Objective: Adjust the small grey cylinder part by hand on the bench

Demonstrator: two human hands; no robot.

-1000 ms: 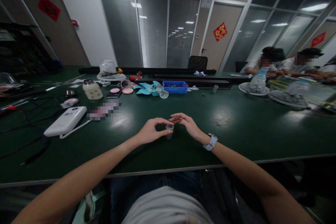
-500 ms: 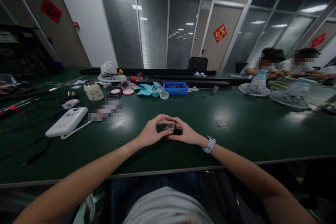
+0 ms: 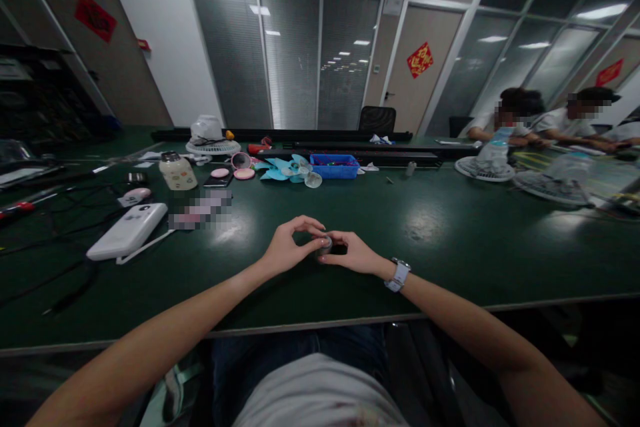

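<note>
Between my hands, just above the green table (image 3: pixel 280 300), is a small grey metal cylinder (image 3: pixel 325 248) with a rounded top. Its kind is too small and covered to make out. My left hand (image 3: pixel 289 248) grips it from the left, the thumb against its side and the fingers arched over the top. From the right, my right hand (image 3: pixel 357 253), with a pale watch on the wrist, closes thumb and fingers around the same part. The fingers hide much of its sides.
Across the table stand a blue bin (image 3: pixel 334 167), light-blue fan blades (image 3: pixel 285 169), a flask (image 3: pixel 177 172) and a small grey cylinder (image 3: pixel 411 168). A white power bank (image 3: pixel 127 232) and cables lie left. Fan parts (image 3: pixel 484 169) stand right, near other people.
My left fingers have come down over the top of the cylinder, covering more of it. My right fingers have lowered and closed against its side.
</note>
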